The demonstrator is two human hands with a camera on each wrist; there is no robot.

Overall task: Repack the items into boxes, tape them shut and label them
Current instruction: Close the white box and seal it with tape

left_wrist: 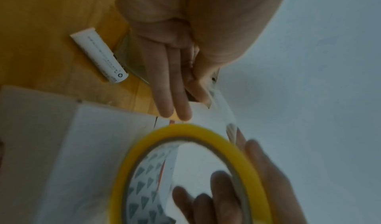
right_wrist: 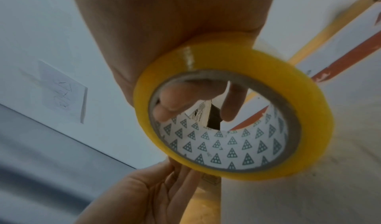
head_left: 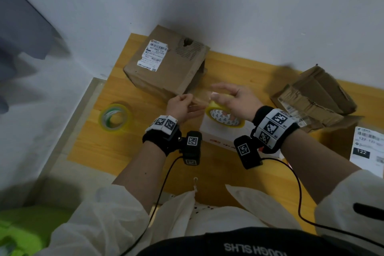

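A yellow tape roll (head_left: 225,117) with a triangle-printed core is gripped by my right hand (head_left: 232,95), fingers through its hole, just above a white box (head_left: 220,139) with red print. My left hand (head_left: 182,103) pinches the tape's free end, and a short clear strip (head_left: 199,100) stretches from it to the roll. In the right wrist view the roll (right_wrist: 233,113) fills the centre, with the left hand (right_wrist: 156,186) below it. The left wrist view shows that hand's fingers (left_wrist: 175,89) over the white box (left_wrist: 92,146) and the roll (left_wrist: 185,170).
On the wooden table (head_left: 108,151) a labelled brown box (head_left: 166,62) stands behind the hands. A second tape roll (head_left: 115,117) lies at the left. A crushed brown box (head_left: 315,97) and a label sheet (head_left: 367,149) are at the right. A white tube (left_wrist: 98,55) lies nearby.
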